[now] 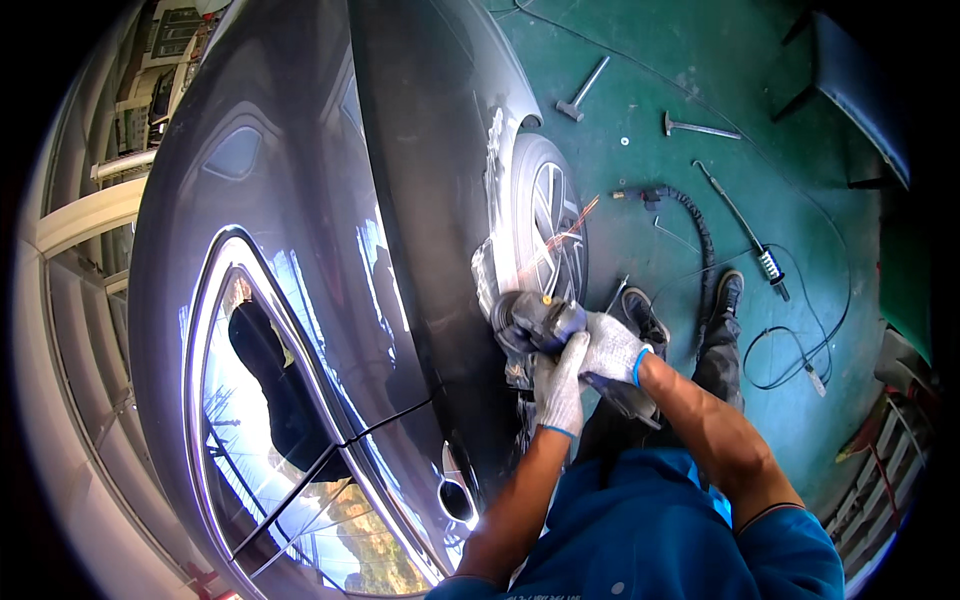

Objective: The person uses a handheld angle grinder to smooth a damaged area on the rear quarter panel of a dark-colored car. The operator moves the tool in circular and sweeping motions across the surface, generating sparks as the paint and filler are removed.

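Observation:
A dark angle grinder point(537, 320) is held in both my gloved hands against the dark car's side panel point(440, 230), by the wheel arch. My left hand point(560, 388), in a white knit glove, closes on the grinder's near side. Wrapped round the tool's body is my right hand point(612, 350), also in a white glove. Thin orange sparks point(572, 228) fly up and to the right across the wheel point(548, 205). Along the arch runs a scraped, pale strip of metal point(491, 185). The grinder's contact with the panel is partly hidden by the tool itself.
Two hammers point(572, 106) point(700, 128) lie on the green floor. Nearby are a slide-hammer-like rod point(738, 215), a black sleeved hose point(700, 225) and a looping thin cable point(752, 365). My shoes point(645, 314) stand close to the wheel. A dark chair point(855, 90) is at far right.

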Available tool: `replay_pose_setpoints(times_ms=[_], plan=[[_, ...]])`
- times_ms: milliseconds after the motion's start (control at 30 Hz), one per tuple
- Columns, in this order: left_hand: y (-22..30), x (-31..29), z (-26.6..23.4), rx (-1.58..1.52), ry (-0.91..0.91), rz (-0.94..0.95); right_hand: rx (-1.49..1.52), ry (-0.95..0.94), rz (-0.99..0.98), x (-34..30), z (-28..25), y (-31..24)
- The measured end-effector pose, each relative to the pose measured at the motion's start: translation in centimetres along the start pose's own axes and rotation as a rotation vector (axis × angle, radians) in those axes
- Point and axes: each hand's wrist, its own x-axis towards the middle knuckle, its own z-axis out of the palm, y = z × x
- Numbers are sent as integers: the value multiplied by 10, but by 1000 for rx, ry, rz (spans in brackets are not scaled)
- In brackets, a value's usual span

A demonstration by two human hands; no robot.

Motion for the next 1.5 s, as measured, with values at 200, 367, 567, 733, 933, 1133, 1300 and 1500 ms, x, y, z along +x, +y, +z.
replay_pose_setpoints(times_ms=[200, 367, 567, 733, 933, 1133, 1300, 1500], plan=[[38, 34, 8, -76, -167, 140, -51, 66, -44, 31, -27, -39], [8, 13, 6, -57, -10, 93, -58, 121, -127, 9, -8, -22], [34, 20, 7, -37, -64, 83, -10, 105, -178, 23, -20, -39], [23, 5, 1, -54, -45, 67, -87, 91, -79, 8, -11, -34], [14, -1, -4, -46, -1, -43, -102, -22, 73, -5, -12, -37], [51, 26, 17, -100, -162, 112, -61, 85, -36, 31, -32, -46], [35, 24, 20, -123, -69, 81, -143, 152, -62, 18, -29, -41], [56, 46, 17, -141, -235, 148, -115, 187, -33, 48, -32, -46]])
